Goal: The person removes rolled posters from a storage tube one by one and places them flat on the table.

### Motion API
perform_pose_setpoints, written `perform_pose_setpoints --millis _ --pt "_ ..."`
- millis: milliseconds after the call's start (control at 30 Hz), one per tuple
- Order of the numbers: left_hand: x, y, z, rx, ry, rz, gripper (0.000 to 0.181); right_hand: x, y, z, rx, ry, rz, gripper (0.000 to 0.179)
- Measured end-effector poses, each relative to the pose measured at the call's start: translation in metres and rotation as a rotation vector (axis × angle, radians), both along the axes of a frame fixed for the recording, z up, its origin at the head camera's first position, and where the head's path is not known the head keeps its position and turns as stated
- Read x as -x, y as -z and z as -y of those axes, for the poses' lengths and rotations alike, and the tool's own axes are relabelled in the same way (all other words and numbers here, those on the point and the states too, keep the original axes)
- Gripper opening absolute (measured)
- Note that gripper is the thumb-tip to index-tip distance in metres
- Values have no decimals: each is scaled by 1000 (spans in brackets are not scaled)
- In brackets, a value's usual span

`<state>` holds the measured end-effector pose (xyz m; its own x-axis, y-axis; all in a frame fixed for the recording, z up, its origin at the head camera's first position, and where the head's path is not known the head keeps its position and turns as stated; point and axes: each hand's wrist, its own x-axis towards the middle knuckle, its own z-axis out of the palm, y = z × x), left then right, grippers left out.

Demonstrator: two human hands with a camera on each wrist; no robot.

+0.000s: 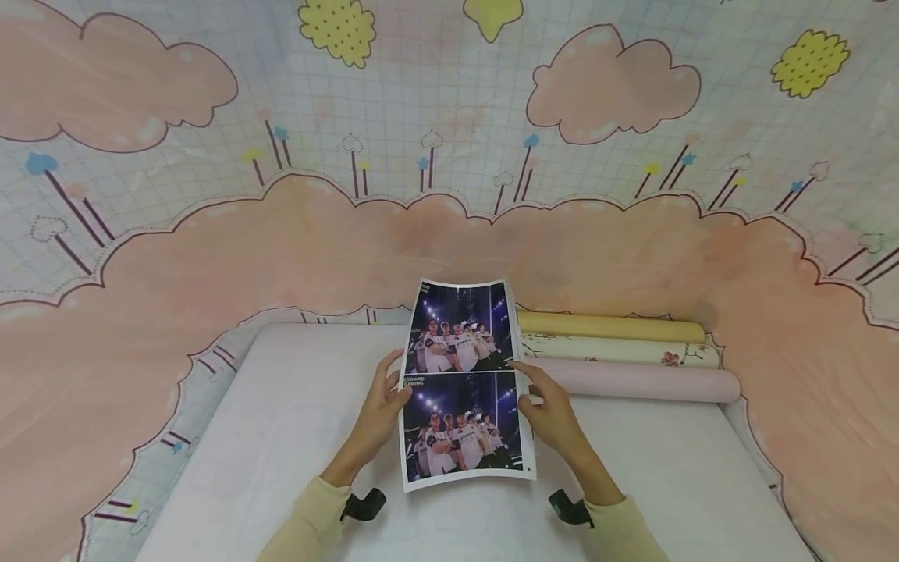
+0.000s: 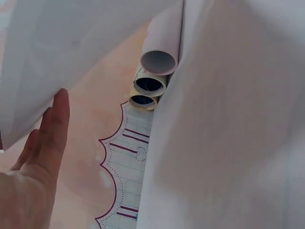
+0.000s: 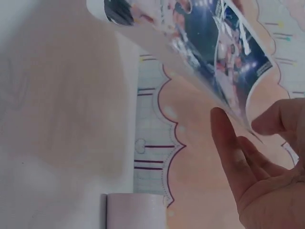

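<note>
A white-bordered photo sheet (image 1: 463, 425) stands raised over the table between both hands. It carries two matching pictures of a group in white shirts, one above the other, and it bows slightly. My left hand (image 1: 378, 410) holds its left edge, thumb at the front and fingers behind. At the opposite edge my right hand (image 1: 555, 410) pinches the sheet between thumb and fingers. In the left wrist view the fingers (image 2: 61, 114) lie against the sheet's blank white back (image 2: 71, 52). The right wrist view has the printed side (image 3: 228, 62) curving away above the right hand (image 3: 262, 181).
Three rolls lie side by side at the table's back right: a yellow roll (image 1: 611, 326), a flower-patterned roll (image 1: 625, 351) and a pale pink roll (image 1: 646, 382). The white tabletop (image 1: 281, 445) spreads beneath. A cloud-patterned cloth (image 1: 337, 242) hangs behind and around it.
</note>
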<state>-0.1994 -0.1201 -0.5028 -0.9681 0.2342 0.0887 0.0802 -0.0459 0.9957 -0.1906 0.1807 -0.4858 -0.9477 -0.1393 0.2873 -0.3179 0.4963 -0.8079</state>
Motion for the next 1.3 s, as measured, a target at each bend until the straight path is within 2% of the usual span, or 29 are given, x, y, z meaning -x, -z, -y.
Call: perform_pose_setpoints --millis 167,300,367,467,567,700,800,967,1067,1167,1300 --pt "-2 0 3 34 54 -66 66 -1 -3 0 -92 -21 -9 42" --pt "-1 0 9 58 136 -118 60 -1 -4 -2 -101 -49 24 51" --pt "-1 -1 12 57 193 -119 62 -1 -4 -4 -85 -86 52 61" --pt "-1 -2 17 37 268 -74 68 -2 -4 -8 -27 -154 114 71" --pt "-2 -2 21 44 285 -51 74 -2 -5 -13 36 -214 180 76" --pt "-2 -3 24 33 283 -71 77 -1 -6 -18 145 -277 268 82" --pt "-3 -4 25 -11 306 -62 80 -1 -5 -20 194 -294 288 86" --pt "-3 -5 27 -64 342 -20 84 -2 -4 -22 193 -285 243 85" --pt "-2 -4 28 -169 398 29 87 -2 -2 -23 234 -304 235 84" --pt "0 -3 26 -291 464 65 89 -2 -1 -25 329 -345 262 84" --pt "0 -2 25 -331 498 61 91 0 2 -28 531 -462 320 86"
